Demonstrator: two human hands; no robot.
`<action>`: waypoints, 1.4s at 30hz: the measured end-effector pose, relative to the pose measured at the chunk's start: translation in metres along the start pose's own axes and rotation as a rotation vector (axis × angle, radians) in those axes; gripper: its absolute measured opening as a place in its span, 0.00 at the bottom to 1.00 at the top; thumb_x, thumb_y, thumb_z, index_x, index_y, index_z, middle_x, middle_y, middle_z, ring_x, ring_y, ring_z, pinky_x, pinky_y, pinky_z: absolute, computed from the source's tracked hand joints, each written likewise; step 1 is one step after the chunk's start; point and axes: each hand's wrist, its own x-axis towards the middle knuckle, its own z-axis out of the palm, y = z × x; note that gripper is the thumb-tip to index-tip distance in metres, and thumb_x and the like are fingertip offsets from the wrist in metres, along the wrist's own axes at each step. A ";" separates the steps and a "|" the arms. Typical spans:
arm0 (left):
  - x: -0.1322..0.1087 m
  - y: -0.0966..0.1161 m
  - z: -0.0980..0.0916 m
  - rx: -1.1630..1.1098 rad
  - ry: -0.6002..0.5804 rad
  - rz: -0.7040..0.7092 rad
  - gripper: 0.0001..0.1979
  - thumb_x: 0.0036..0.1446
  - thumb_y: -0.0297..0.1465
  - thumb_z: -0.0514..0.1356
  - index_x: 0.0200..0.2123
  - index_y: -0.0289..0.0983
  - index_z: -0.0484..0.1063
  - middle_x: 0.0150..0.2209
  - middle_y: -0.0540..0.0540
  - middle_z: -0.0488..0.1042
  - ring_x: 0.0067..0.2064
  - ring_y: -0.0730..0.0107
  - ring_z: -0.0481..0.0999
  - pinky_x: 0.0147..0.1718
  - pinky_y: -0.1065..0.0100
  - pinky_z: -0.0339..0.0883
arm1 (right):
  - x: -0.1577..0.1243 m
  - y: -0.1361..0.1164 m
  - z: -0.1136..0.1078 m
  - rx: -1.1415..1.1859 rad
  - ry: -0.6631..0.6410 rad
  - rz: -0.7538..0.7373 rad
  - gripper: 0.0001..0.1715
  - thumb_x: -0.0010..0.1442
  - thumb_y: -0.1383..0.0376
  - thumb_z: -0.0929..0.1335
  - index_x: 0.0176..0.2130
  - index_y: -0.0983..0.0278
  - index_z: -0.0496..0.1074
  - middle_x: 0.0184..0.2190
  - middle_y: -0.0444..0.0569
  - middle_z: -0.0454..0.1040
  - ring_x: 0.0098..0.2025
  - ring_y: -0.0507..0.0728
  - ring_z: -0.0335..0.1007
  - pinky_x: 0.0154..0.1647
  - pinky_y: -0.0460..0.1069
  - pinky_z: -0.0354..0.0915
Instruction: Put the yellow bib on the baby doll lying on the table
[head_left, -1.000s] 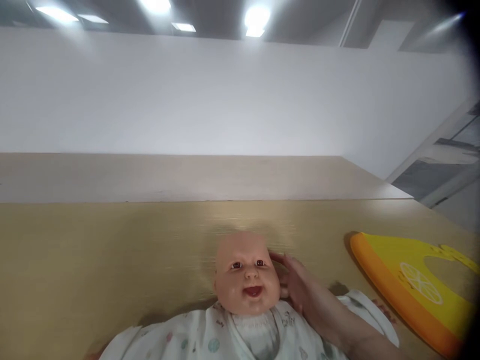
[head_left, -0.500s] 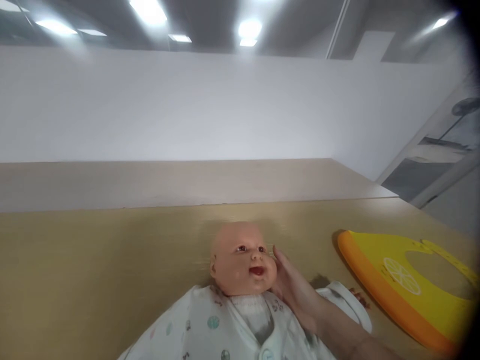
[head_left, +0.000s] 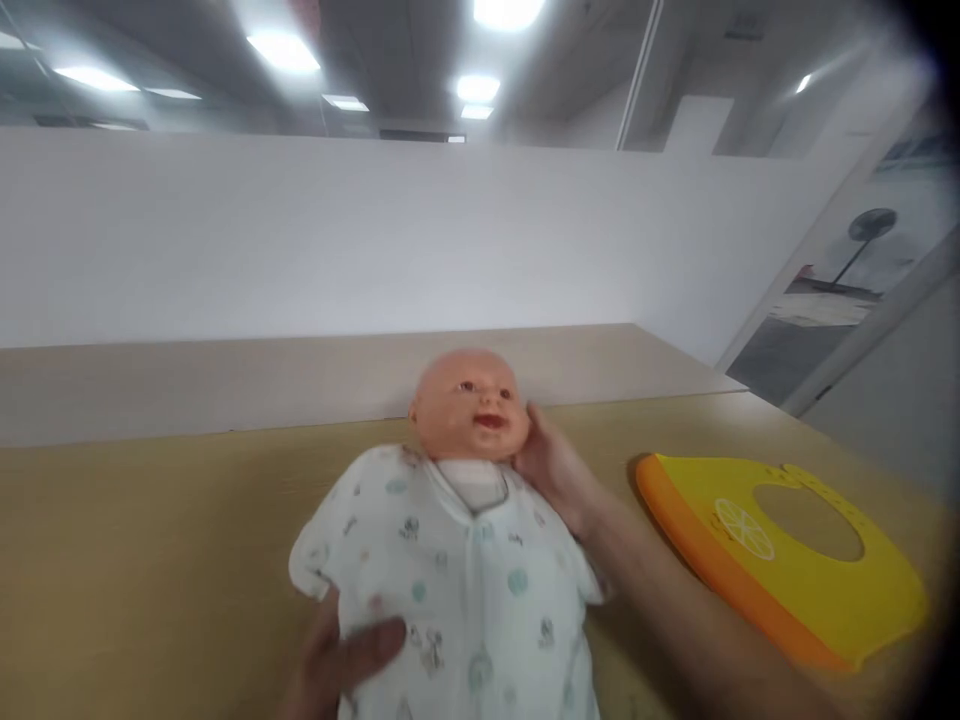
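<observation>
A baby doll [head_left: 469, 410] in a white printed outfit [head_left: 457, 570] is tilted up above the table, its face toward the right. My right hand [head_left: 555, 465] supports the back of the doll's head and neck from the right, its fingers partly hidden behind it. My left hand [head_left: 349, 655] holds the doll's body at the lower left, with the thumb on the front of the outfit and the other fingers hidden behind. To the right, a yellow bib [head_left: 810, 590] with an orange pocket edge and a white citrus print lies flat.
The light wooden table [head_left: 150, 560] has a paler raised strip along its back, against a white wall [head_left: 315, 235]. A doorway at the right shows a standing fan [head_left: 872, 224].
The doll has risen off the table with my right hand at its head. My left hand has come into view at its side. The view has shifted, and the bib appears farther left.
</observation>
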 end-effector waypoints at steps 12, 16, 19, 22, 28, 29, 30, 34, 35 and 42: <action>0.089 0.072 0.044 -0.171 -0.227 0.294 0.27 0.43 0.27 0.65 0.51 0.40 0.68 0.44 0.45 0.77 0.43 0.53 0.76 0.44 0.58 0.71 | 0.098 -0.057 -0.005 -0.162 -0.028 0.093 0.30 0.60 0.47 0.58 0.46 0.70 0.65 0.30 0.53 0.70 0.34 0.60 0.70 0.34 0.54 0.69; 0.119 0.078 0.044 -0.142 -0.233 0.301 0.25 0.44 0.26 0.64 0.49 0.42 0.69 0.45 0.47 0.76 0.44 0.53 0.76 0.44 0.58 0.71 | 0.134 -0.058 -0.017 -0.151 0.018 -0.108 0.24 0.61 0.49 0.59 0.52 0.58 0.57 0.35 0.51 0.70 0.31 0.59 0.71 0.34 0.55 0.68; 0.137 0.081 0.046 -0.146 -0.248 0.288 0.25 0.44 0.26 0.64 0.49 0.43 0.69 0.45 0.47 0.76 0.44 0.53 0.76 0.45 0.56 0.70 | 0.154 -0.056 -0.023 -0.151 0.066 -0.114 0.26 0.60 0.48 0.60 0.52 0.58 0.56 0.35 0.53 0.70 0.33 0.60 0.71 0.33 0.55 0.68; 0.153 0.082 0.045 -0.150 -0.278 0.299 0.25 0.45 0.26 0.64 0.49 0.42 0.69 0.44 0.46 0.76 0.44 0.52 0.76 0.46 0.54 0.70 | 0.166 -0.054 -0.026 -0.110 0.087 -0.108 0.29 0.59 0.46 0.61 0.53 0.59 0.56 0.38 0.54 0.70 0.38 0.62 0.72 0.35 0.55 0.69; 0.172 0.074 0.037 -0.147 -0.293 0.223 0.25 0.46 0.26 0.63 0.50 0.39 0.68 0.43 0.43 0.76 0.42 0.52 0.77 0.43 0.55 0.71 | 0.188 -0.043 -0.043 -0.127 0.161 -0.091 0.31 0.58 0.44 0.60 0.52 0.61 0.59 0.38 0.56 0.71 0.38 0.62 0.73 0.36 0.56 0.69; 0.173 0.073 0.036 -0.158 -0.295 0.211 0.25 0.45 0.25 0.63 0.50 0.38 0.68 0.43 0.43 0.77 0.42 0.53 0.77 0.43 0.55 0.71 | 0.192 -0.041 -0.047 -0.128 0.165 -0.095 0.31 0.58 0.43 0.60 0.52 0.60 0.60 0.37 0.56 0.71 0.38 0.62 0.73 0.37 0.56 0.69; 0.175 0.071 0.035 -0.168 -0.296 0.204 0.25 0.45 0.25 0.63 0.50 0.38 0.67 0.43 0.43 0.77 0.42 0.53 0.77 0.43 0.55 0.71 | 0.195 -0.039 -0.050 -0.125 0.165 -0.098 0.31 0.58 0.43 0.60 0.52 0.60 0.60 0.38 0.55 0.71 0.39 0.62 0.73 0.37 0.57 0.69; 0.177 0.066 0.033 -0.180 -0.295 0.194 0.27 0.46 0.25 0.63 0.52 0.39 0.66 0.44 0.43 0.76 0.42 0.53 0.77 0.42 0.56 0.71 | 0.201 -0.032 -0.057 -0.129 0.197 -0.084 0.30 0.59 0.44 0.60 0.52 0.61 0.61 0.37 0.54 0.71 0.39 0.62 0.72 0.38 0.58 0.69; 0.176 0.065 0.033 -0.186 -0.302 0.187 0.27 0.46 0.25 0.63 0.52 0.39 0.65 0.44 0.44 0.76 0.43 0.53 0.77 0.43 0.56 0.71 | 0.202 -0.031 -0.057 -0.138 0.213 -0.071 0.31 0.59 0.44 0.60 0.52 0.61 0.61 0.37 0.54 0.71 0.38 0.62 0.72 0.38 0.57 0.69; 0.173 0.059 0.030 -0.248 -0.359 0.122 0.26 0.48 0.27 0.62 0.53 0.38 0.65 0.41 0.45 0.77 0.45 0.52 0.76 0.44 0.57 0.70 | 0.209 -0.021 -0.071 -0.227 0.210 -0.042 0.33 0.59 0.42 0.57 0.52 0.62 0.60 0.34 0.54 0.71 0.34 0.61 0.72 0.37 0.57 0.68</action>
